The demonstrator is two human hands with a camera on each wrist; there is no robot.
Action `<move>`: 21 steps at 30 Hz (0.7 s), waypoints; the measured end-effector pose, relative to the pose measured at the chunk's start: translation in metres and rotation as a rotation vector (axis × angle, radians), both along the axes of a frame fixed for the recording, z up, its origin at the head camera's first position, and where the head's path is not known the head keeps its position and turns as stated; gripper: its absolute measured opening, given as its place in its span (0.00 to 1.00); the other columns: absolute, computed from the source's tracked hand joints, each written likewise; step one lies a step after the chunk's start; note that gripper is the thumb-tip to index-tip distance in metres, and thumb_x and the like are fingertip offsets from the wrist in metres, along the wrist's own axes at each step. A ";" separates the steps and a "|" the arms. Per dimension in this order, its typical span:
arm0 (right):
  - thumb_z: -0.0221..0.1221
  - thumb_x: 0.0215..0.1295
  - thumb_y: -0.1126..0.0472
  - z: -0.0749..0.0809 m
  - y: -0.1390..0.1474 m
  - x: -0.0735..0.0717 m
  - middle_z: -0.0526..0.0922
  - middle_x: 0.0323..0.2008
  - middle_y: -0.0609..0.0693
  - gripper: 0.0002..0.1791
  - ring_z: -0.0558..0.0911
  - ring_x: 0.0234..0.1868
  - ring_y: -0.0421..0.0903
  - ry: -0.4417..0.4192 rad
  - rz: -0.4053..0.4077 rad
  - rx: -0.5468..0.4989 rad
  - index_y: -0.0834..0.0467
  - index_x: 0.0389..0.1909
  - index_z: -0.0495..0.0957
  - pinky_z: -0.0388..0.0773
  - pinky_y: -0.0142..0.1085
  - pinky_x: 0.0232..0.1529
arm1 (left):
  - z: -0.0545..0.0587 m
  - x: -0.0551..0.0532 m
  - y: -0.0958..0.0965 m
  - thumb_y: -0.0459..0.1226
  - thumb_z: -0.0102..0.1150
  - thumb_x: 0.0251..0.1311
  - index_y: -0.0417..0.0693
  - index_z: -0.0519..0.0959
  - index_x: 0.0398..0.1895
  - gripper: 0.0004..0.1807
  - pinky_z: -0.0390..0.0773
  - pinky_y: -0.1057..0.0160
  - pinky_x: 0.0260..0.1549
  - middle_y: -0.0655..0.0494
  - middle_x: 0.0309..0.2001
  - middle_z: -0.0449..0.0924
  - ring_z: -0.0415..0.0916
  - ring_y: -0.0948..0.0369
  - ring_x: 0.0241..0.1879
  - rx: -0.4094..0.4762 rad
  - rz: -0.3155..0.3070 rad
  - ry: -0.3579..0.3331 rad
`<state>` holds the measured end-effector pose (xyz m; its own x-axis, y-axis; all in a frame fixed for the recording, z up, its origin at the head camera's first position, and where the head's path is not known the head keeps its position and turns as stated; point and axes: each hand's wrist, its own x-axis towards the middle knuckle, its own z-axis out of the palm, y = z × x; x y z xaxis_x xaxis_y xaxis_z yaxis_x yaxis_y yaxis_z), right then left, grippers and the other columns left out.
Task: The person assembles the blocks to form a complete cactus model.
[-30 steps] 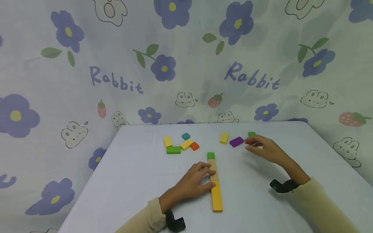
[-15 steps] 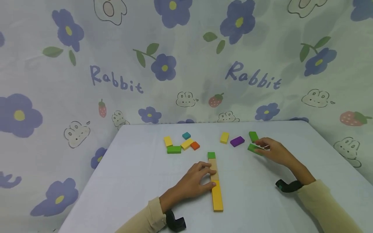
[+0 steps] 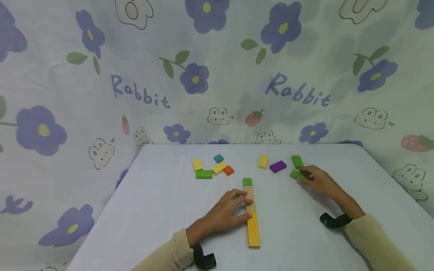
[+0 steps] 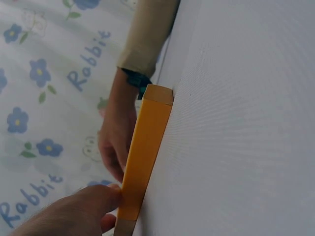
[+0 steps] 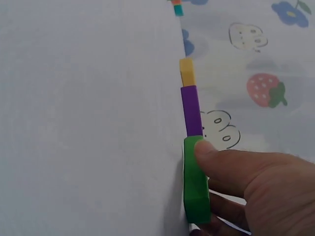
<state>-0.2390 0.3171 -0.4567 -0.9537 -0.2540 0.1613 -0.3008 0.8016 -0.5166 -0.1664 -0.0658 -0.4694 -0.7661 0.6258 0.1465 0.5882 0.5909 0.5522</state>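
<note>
A straight row of blocks lies before me: a small green block (image 3: 248, 182) at the far end, a tan block (image 3: 251, 207), then a long yellow-orange block (image 3: 253, 234). My left hand (image 3: 223, 213) rests on the row from the left side, its fingertips over the tan block and its thumb touching the yellow-orange one. On the right, my right hand (image 3: 321, 183) pinches a green rectangular block (image 5: 196, 179), thumb on the near side and fingers on the other. Just behind that lies another green block (image 3: 297, 162).
A purple block (image 3: 278, 166) and a yellow block (image 3: 263, 162) lie left of the right hand. Farther left is a loose group: a green block (image 3: 204, 174), two yellow blocks, an orange block (image 3: 228, 170) and a teal block (image 3: 218, 158). A patterned cloth (image 3: 217, 90) hangs behind the white table.
My right hand has moved from beside the purple block to the nearer green block on the right and taken it between thumb and fingers. The left hand stays on the row.
</note>
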 end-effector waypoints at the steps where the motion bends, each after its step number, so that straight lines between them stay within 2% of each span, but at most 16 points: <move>1: 0.65 0.65 0.61 0.000 0.000 0.000 0.80 0.47 0.63 0.24 0.80 0.48 0.58 0.009 0.002 0.003 0.70 0.58 0.76 0.82 0.50 0.47 | 0.000 0.000 0.000 0.58 0.56 0.68 0.68 0.76 0.62 0.22 0.69 0.50 0.68 0.62 0.69 0.66 0.64 0.58 0.70 0.000 0.001 0.000; 9: 0.65 0.66 0.58 -0.003 0.002 -0.003 0.79 0.47 0.64 0.25 0.79 0.47 0.57 0.010 -0.012 0.018 0.70 0.58 0.77 0.78 0.50 0.46 | 0.001 -0.001 0.001 0.58 0.56 0.68 0.68 0.76 0.62 0.22 0.69 0.50 0.68 0.61 0.69 0.66 0.64 0.58 0.70 0.002 -0.002 -0.002; 16: 0.65 0.66 0.57 -0.006 0.002 -0.004 0.79 0.44 0.62 0.24 0.75 0.40 0.51 0.015 -0.030 0.020 0.68 0.57 0.78 0.74 0.41 0.39 | 0.001 -0.002 0.000 0.59 0.55 0.68 0.69 0.75 0.63 0.22 0.69 0.50 0.68 0.63 0.69 0.65 0.63 0.59 0.70 0.001 -0.002 -0.006; 21: 0.66 0.65 0.59 -0.005 0.002 -0.003 0.79 0.44 0.61 0.23 0.75 0.39 0.49 0.013 -0.033 0.028 0.68 0.57 0.78 0.74 0.39 0.38 | 0.001 -0.001 0.000 0.59 0.55 0.67 0.69 0.75 0.63 0.23 0.70 0.50 0.68 0.63 0.69 0.65 0.64 0.59 0.69 0.006 -0.006 -0.011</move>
